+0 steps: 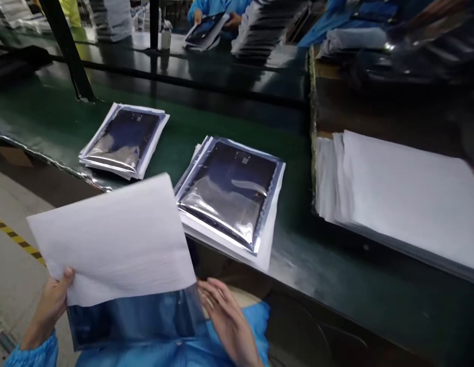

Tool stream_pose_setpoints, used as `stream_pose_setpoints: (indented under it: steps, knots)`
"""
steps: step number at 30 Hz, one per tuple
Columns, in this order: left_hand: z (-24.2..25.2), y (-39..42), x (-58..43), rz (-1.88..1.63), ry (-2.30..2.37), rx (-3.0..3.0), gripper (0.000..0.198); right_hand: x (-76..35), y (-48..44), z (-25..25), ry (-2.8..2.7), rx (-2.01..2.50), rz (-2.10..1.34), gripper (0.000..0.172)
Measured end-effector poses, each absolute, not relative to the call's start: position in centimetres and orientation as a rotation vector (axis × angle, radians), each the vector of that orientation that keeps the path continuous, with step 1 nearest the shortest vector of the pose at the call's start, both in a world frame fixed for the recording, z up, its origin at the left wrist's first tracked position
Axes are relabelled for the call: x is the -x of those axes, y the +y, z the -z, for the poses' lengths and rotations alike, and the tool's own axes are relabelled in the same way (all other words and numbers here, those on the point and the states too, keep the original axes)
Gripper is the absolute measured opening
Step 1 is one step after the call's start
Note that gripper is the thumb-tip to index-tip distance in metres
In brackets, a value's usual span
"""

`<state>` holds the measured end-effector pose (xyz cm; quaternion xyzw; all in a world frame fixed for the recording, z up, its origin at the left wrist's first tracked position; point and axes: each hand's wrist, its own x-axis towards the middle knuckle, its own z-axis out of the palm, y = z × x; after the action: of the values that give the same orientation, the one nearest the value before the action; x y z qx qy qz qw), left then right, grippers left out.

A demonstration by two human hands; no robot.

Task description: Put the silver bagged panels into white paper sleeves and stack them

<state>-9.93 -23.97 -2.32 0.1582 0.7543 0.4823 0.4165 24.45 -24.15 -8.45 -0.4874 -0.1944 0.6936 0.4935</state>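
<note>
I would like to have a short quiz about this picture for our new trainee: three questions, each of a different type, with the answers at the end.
1. True or false: the right hand lies flat on the green table.

2. What is on top of the central pile?
A) a cardboard box
B) a shiny dark packet
C) a roll of tape

3. Complete: on the white sheet, the digit of the left hand seen on top is the ____.

Key:
1. False: it is at the edge of the dark film.
2. B
3. thumb
</note>
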Motion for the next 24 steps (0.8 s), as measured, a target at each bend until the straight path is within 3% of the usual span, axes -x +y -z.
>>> stream_pose_setpoints:
  steps: [4,11,24]
  knots:
    - [6.9,-23.7,10.3,-0.865,1.945,-0.546,0.078,-23.6,-21.4,10.0,-0.505,1.201,-1.672,0.049]
    - [12.1,-24.2,7.7,-0.752,1.733,-0.49,0.042,-21.2,-23.2,13.7,-0.534,1.467,-1.386,0.037]
    - [12.0,-34.3,5.0,-0.57,1.698,-0.03,0.058,-24.4,-30.4,14.4,-0.641,1.674,-1.522,0.042]
